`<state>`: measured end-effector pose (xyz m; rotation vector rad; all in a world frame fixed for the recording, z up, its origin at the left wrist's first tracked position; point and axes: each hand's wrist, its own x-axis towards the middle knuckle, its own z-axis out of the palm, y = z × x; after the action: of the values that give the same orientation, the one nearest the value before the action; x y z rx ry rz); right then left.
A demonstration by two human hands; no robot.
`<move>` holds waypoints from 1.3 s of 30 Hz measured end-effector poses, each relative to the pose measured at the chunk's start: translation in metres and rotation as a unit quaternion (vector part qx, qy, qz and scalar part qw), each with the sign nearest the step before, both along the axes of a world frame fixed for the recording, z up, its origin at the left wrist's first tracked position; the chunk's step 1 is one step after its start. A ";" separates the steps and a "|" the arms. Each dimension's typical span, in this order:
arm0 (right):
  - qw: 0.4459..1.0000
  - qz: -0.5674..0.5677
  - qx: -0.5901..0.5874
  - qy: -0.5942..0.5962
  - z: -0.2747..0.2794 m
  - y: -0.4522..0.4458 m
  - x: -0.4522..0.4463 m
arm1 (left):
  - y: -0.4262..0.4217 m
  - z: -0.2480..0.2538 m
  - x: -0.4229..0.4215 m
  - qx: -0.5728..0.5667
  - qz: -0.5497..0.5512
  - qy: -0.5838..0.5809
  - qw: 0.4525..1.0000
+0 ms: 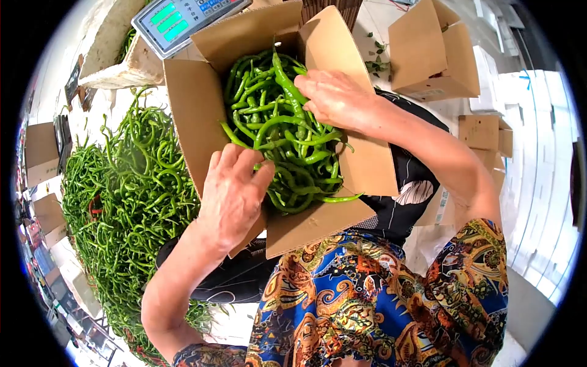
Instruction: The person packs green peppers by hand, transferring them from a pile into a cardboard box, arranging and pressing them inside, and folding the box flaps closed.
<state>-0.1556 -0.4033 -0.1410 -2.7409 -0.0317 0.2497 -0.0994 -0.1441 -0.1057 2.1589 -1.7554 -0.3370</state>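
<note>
An open cardboard box with its flaps spread holds a heap of long green chili peppers. My left hand is at the near left side of the box, fingers curled down, with a bit of green pepper showing between thumb and fingers. At the upper right of the heap, the bent fingers of my right hand close against a long, thick chili pepper; the fingertips are partly hidden. One pepper pokes out over the near flap.
To the left lies a large pile of green chili peppers with a few red ones. A digital scale stands behind the box, beside a white foam box. Another open carton and a smaller carton are at right.
</note>
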 end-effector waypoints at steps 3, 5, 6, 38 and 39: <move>0.996 0.047 0.046 0.059 0.020 -0.003 -0.009 | -0.001 -0.011 -0.018 0.039 -0.041 -0.050 0.997; 0.984 0.087 0.066 0.140 0.028 -0.005 -0.016 | -0.003 -0.031 -0.033 0.084 -0.096 -0.104 0.986; 0.974 0.100 0.084 0.185 0.031 -0.007 -0.019 | -0.009 -0.039 -0.038 0.096 -0.123 -0.116 0.981; 0.979 0.156 -0.082 -0.105 0.042 0.004 -0.053 | -0.046 -0.061 0.008 -0.096 0.050 0.207 0.972; 0.964 0.192 -0.123 -0.139 0.040 0.012 -0.056 | -0.043 -0.058 0.012 -0.101 0.053 0.208 0.972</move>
<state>-0.2116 -0.3915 -0.1009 -2.9754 -0.6552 -0.0343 -0.0879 -0.1874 -0.1640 1.8645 -1.3738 -0.5162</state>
